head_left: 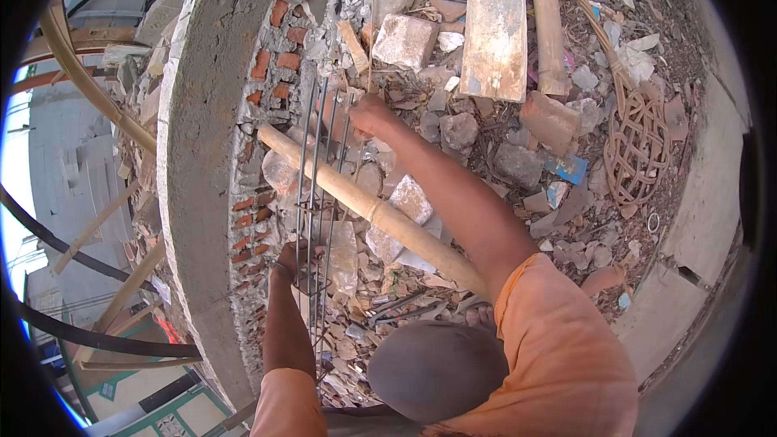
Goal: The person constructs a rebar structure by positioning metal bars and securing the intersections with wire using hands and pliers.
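A long cage of thin steel rebar with stirrups runs up the middle of the view beside a wall. My left hand is closed around bars in its lower part. Near the cage's far end my right hand is curled into a fist, close to the outer bar. A thin string runs from this fist toward the top of the view; what the fingers hold is hidden. Between my hands, a bamboo pole slants across, passing by the bars. My grey-clad knee shows below.
On the left stands a rough concrete and brick wall. Rubble and broken bricks cover the ground. A plank, another bamboo piece and a woven rope-like bundle lie to the right. Dark hoses hang beyond the wall.
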A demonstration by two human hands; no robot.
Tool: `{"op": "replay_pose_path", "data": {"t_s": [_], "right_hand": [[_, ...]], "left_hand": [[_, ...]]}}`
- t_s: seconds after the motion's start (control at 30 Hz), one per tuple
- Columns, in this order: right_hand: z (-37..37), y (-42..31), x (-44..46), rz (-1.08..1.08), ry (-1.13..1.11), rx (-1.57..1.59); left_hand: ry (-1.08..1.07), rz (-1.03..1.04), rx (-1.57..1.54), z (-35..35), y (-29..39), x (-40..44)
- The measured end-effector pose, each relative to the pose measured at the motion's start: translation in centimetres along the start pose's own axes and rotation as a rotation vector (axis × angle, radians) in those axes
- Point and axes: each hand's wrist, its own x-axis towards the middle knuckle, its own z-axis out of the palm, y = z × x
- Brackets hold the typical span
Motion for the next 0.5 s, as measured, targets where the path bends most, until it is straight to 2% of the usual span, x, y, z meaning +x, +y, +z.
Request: {"op": "replay_pose_path", "data": {"t_s": [0.03, 0.07, 0.17, 0.27, 0.37, 0.5], "right_hand": [[-0.5, 0.0, 0.6, -0.077, 0.051, -0.109], [-0.8, -0.1, 1.1, -0.068, 0.266, -0.053], [-5.2, -3.0, 1.1, -0.292, 0.137, 0.128], [-5.2, -2.9, 4.2, -0.284, -0.150, -0.038], [-4.1, -2.8, 5.5, -0.205, -0.293, -0.155], [-3.2, -2.3, 5.9, -0.164, -0.397, -0.113]], "left_hand": [[0.007, -0.027, -0.072, 0.1, -0.1, 0.0], [0.044, -0.064, -0.045, 0.1, -0.4, 0.2], [0.077, -0.077, 0.011, 0.5, -0.4, 0.1], [0.106, -0.107, 0.111, 0.4, -0.4, -0.2], [0.106, -0.092, 0.110, 0.4, -0.8, 0.0], [0.076, -0.105, 0.108, -0.9, -2.5, 0.9]]}}
